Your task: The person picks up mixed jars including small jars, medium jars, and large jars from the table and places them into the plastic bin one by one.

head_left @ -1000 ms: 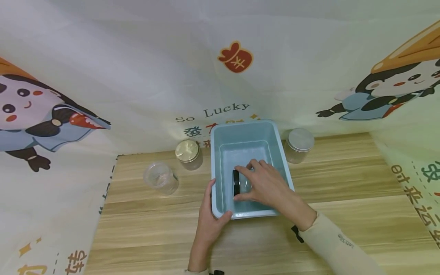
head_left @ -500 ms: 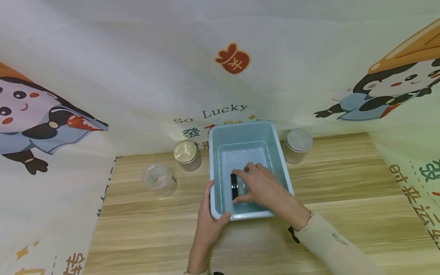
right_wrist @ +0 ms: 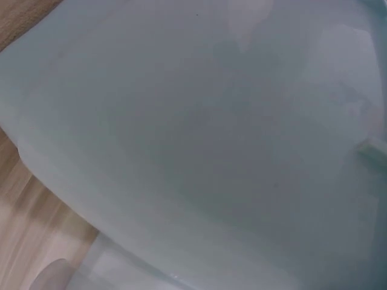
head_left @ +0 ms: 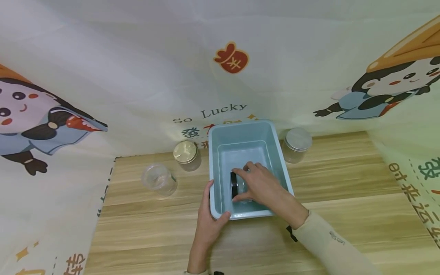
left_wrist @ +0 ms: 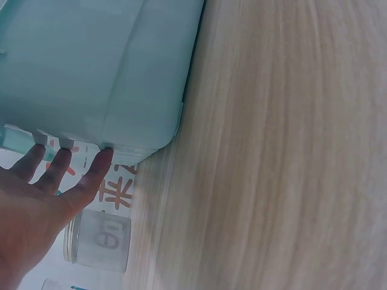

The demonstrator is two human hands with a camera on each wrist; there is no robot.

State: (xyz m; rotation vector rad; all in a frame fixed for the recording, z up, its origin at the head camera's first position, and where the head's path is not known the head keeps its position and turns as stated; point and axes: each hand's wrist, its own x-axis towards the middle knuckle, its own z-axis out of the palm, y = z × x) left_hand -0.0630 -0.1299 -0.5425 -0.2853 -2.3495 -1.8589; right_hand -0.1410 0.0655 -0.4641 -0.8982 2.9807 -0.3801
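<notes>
In the head view, my right hand (head_left: 262,185) reaches into a light blue plastic basin (head_left: 215,160) and grips a clear jar with a black lid (head_left: 234,186). The jar lies on its side, lid toward the left; the hand covers much of its body. My left hand (head_left: 209,223) holds the basin's near left corner, thumb at the front rim and fingers along the left side. Seen from the left wrist, several fingertips (left_wrist: 104,158) touch the basin's rim from below. The right wrist view shows mostly the basin's outer wall (right_wrist: 199,133); the gripping fingers are hidden there.
A clear jar with a gold-coloured lid (head_left: 186,154) stands left of the basin, beside a clear lidless container (head_left: 159,179). To the basin's right is a clear jar with a silver lid (head_left: 297,143). Printed cloth (head_left: 154,76) surrounds the wooden tabletop (head_left: 137,229).
The head view has shifted slightly, moving everything a little to the left. Both hands keep their holds, on the basin and on the black-lidded jar.
</notes>
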